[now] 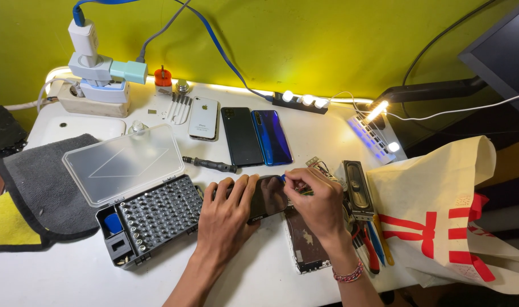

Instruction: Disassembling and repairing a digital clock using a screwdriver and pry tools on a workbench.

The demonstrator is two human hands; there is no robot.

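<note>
In the head view the left hand lies flat, fingers spread, pinning a dark phone to the white table, while the right hand pinches a small blue pick at its top edge. This looks like prying the phone open, so the next move calls for steady, shallow leverage. Three phones lie in a row behind, with one screwdriver and one open bit case.

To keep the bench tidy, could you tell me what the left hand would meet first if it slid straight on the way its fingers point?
Probably the black screwdriver just beyond the left hand; depth is hard to judge.
</note>
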